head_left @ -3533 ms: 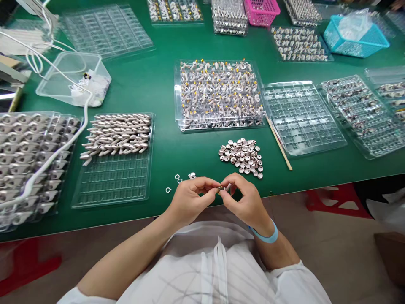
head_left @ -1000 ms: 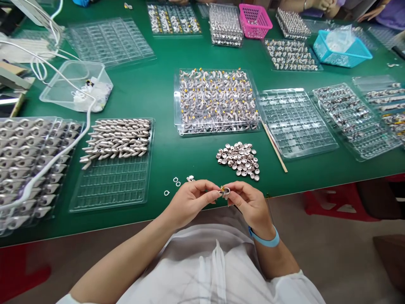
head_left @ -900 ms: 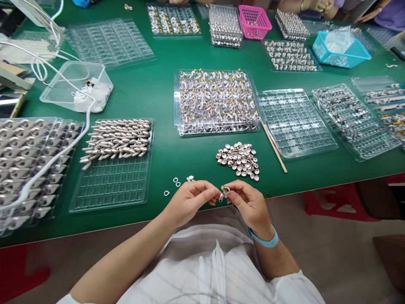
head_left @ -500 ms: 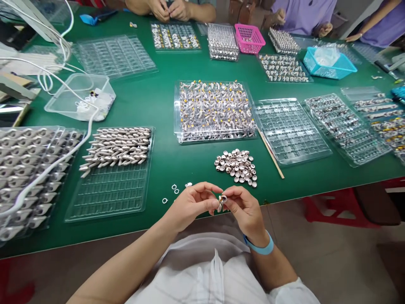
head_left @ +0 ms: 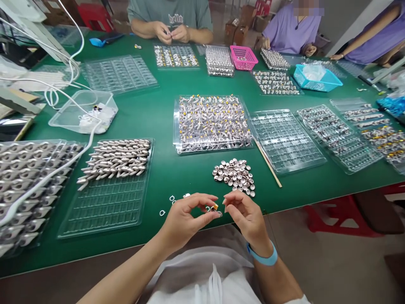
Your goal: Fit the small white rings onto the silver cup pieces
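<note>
Head view: left hand (head_left: 182,219) fingers pinch a tiny silvery, orange-tipped part (head_left: 215,207); right hand (head_left: 247,215) fingers loosely curled, released.

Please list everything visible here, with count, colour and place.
table: one, green, under everything.
yellow-tipped parts tray: one, clear, centre.
empty tray: one, clear, right of it.
stick: one, tan, beside that tray.
caps: one pile, silver, near front edge.
rings: a few, white, left of the caps.
silver parts tray: one, clear, left.
pink basket: one, far side.
blue basket: one, far right.
people: three, across the table.
small part: one, silver-yellow, at front edge.
left hand: pinching the small part.
right hand: open, beside it.
</note>
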A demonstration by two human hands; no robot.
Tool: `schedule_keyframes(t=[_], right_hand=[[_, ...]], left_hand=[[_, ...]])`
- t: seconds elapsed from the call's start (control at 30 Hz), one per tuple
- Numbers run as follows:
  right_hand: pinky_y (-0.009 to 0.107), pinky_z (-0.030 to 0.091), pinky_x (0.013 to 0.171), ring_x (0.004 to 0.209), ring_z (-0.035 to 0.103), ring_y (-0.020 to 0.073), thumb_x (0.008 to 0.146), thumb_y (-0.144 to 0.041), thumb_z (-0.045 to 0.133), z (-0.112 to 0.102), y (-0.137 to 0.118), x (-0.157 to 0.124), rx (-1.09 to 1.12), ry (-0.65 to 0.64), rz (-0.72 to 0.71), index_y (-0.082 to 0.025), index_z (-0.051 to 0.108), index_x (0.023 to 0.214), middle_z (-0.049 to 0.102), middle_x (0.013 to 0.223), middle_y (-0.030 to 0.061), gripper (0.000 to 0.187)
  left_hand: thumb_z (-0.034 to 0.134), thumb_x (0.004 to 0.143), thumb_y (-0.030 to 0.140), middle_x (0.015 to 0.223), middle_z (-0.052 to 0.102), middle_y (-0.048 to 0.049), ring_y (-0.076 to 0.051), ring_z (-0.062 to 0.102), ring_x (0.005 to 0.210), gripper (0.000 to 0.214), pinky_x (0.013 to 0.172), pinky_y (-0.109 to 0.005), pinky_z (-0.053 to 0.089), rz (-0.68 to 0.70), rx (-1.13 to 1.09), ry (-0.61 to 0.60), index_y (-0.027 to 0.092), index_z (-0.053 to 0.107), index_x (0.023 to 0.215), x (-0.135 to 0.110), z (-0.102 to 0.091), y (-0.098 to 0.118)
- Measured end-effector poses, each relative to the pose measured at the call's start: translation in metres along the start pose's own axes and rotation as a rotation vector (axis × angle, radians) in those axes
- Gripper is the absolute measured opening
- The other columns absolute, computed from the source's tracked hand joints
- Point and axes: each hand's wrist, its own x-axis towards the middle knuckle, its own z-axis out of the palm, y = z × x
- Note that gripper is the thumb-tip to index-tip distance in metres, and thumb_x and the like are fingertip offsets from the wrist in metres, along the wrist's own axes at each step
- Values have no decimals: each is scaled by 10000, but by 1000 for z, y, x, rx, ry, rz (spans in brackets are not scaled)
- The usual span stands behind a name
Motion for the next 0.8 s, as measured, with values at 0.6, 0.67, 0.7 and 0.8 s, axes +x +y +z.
schedule_keyframes(t=[0.6,0.67,0.7,0.8], right_hand=[[274,488,670,794,601,150,910,-140,605,15,0,-3,-175,80,-179,-225,648,961,626,880,24,108],[271,487,652,783,599,147,893,-93,609,21,0,-5,-249,115,-262,-223,639,986,633,882,27,163],[272,488,648,783,600,148,885,-74,610,23,0,-6,-285,128,-309,-223,633,1007,636,887,31,194],[291,504,656,809,604,165,866,-33,609,28,2,-9,-366,158,-443,-223,612,1082,645,911,48,288]], left_hand=[[700,819,231,830,763,-30,-133,693,698,140,659,-210,553,81,152,103,172,745,937,-5,8,-5],[689,814,201,826,765,-30,-132,698,692,135,653,-206,558,99,175,133,168,746,931,-5,10,-5],[682,811,184,820,764,-29,-131,698,689,135,652,-203,559,116,184,144,166,746,929,-5,10,-5],[671,799,140,809,761,-30,-124,694,681,141,653,-196,561,176,194,166,157,746,917,-4,13,-3]])
